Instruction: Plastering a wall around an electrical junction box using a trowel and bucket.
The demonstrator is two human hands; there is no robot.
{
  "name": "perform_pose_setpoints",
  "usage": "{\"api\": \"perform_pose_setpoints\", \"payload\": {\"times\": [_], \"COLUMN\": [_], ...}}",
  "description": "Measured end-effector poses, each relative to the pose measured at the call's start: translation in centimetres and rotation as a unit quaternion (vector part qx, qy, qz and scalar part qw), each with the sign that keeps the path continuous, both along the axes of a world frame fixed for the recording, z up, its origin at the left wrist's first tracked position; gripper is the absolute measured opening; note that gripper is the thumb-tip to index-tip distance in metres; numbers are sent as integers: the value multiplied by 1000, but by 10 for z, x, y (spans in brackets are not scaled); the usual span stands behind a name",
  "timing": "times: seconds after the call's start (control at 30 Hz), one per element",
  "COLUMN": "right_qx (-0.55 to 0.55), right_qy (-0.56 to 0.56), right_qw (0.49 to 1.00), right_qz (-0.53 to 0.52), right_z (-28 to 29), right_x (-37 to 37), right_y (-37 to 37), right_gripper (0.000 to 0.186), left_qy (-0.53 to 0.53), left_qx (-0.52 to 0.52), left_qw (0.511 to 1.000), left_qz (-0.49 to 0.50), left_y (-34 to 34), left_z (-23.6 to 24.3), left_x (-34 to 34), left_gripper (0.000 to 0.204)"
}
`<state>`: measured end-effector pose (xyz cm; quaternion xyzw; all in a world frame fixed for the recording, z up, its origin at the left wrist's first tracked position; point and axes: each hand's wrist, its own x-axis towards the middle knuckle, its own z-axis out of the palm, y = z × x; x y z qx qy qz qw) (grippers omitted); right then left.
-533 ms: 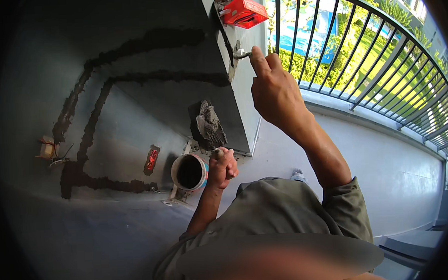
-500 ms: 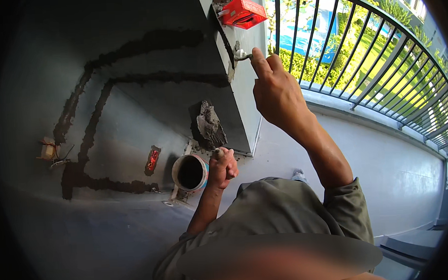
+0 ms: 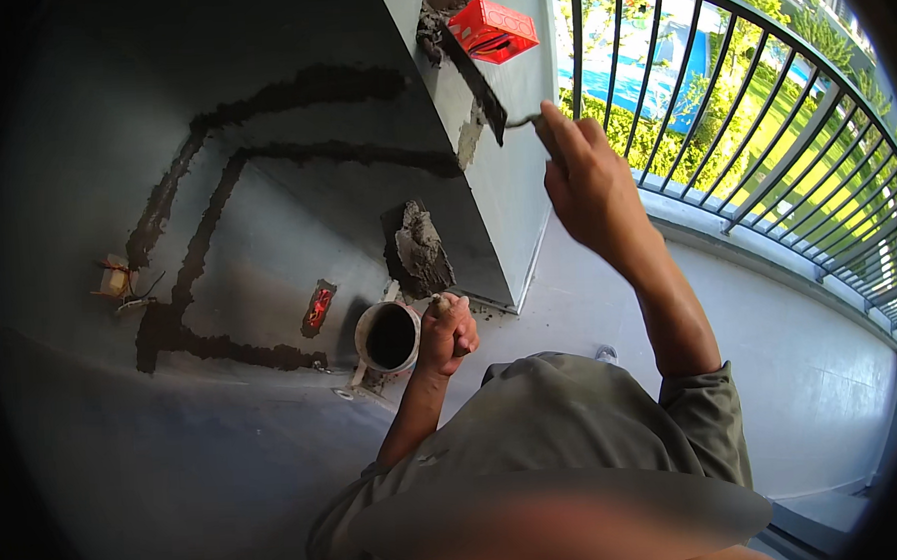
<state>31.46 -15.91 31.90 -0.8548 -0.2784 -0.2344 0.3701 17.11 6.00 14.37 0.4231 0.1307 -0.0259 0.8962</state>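
Note:
My right hand (image 3: 594, 179) is closed around the handle of a trowel (image 3: 476, 87), raised to the edge of the wall. Its long dark blade slants just below and left of a red electrical box (image 3: 496, 30). Grey mortar (image 3: 435, 25) clings at the blade's upper end, and a rough mortar patch (image 3: 470, 137) covers the wall edge near its lower end. Lower down, my left hand (image 3: 446, 338) grips a second trowel (image 3: 395, 257) by its handle. A lump of wet mortar (image 3: 423, 243) lies on that blade.
A bucket (image 3: 389, 338) stands beside my left hand. Dark filled channels (image 3: 192, 251) run across the left wall, with a wired box (image 3: 116, 279) and a red recessed box (image 3: 318, 308). A metal railing (image 3: 732, 117) curves along the right, above a low ledge.
My right hand has moved right and slightly down, and its trowel blade has turned to show more of its length. Mortar now shows beside the red box. The left hand stays put.

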Motion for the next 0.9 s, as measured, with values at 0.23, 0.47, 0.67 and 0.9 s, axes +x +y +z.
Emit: {"api": "perform_pose_setpoints", "payload": {"times": [0.23, 0.47, 0.67, 0.9], "right_qx": [-13, -10, 84, 304], "right_qy": [1, -25, -36, 494], "right_qw": [1000, 1000, 992, 736], "right_qz": [1, 4, 91, 350], "right_z": [14, 4, -16, -70], "right_x": [13, -11, -12, -14], "right_y": [20, 19, -12, -60], "right_gripper": [55, 54, 61, 37], "left_qy": [-1, 31, 21, 28], "left_qx": [2, 5, 18, 30], "left_qw": [999, 998, 999, 995], "left_qz": [36, 51, 46, 90], "left_y": [2, -1, -13, -39], "left_z": [-6, -5, 9, 23], "left_x": [-21, -29, -24, -27], "left_gripper": [16, 13, 15, 20]}}
